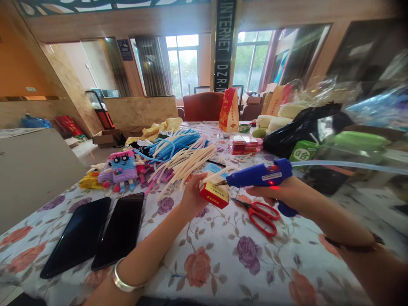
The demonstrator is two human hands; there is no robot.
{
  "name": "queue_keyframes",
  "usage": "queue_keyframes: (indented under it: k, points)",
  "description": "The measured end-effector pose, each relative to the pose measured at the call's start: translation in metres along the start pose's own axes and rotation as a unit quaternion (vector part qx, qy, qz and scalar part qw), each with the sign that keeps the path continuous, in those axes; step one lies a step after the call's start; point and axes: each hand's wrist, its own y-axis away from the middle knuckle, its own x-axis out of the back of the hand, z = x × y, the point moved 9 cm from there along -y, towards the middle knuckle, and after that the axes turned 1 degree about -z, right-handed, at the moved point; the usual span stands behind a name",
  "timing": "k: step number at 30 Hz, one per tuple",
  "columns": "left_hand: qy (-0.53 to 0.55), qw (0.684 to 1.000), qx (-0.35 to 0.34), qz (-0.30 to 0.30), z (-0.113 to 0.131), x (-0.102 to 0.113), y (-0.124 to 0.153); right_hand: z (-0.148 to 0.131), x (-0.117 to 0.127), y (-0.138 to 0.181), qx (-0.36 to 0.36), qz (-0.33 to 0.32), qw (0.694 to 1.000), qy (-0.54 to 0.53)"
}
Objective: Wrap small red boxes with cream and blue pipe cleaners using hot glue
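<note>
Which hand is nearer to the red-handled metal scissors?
Right. The right hand, gripping a blue plastic glue gun, appears just above the red-handled scissors in the picture; the left hand, holding a small red-and-yellow box, is farther off to their left.

Ahead of you, the dark pillar panel (225,46) reads "INTERNET" and "DZR" sideways; print on your red-and-yellow box (214,196) and your blue glue gun (247,175) is too small to read.

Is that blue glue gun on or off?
On, it seems: a red light glows on the glue gun, held in the right hand.
</note>
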Motion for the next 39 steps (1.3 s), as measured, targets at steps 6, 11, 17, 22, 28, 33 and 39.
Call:
queue_keyframes:
  k: [6,11,17,22,28,33,39]
  points:
    - [0.016,1.000,-0.009,0.024,0.003,0.005,0.000,-0.004,0.000,0.000,0.013,-0.006,1.000,-0.011]
    - [0.022,0.999,-0.015,0.021,0.003,0.010,-0.003,-0.001,0.000,-0.001,0.008,-0.009,1.000,-0.013]
    - [0.044,0.999,-0.018,0.004,0.004,0.010,-0.004,0.000,0.004,-0.001,-0.005,0.005,1.000,0.004]
    - [0.048,0.999,-0.018,0.012,0.005,0.011,-0.003,0.000,0.004,-0.001,0.000,0.004,1.000,0.007]
    - [0.048,0.998,-0.033,0.011,0.007,0.008,-0.002,0.001,0.005,-0.001,-0.001,0.000,1.000,0.016]
    - [0.046,0.998,-0.038,0.016,0.009,0.005,-0.001,0.000,0.005,-0.002,0.014,0.001,1.000,0.018]
    - [0.057,0.997,-0.031,0.042,0.009,0.010,-0.001,0.006,0.006,-0.004,-0.001,0.000,1.000,0.016]
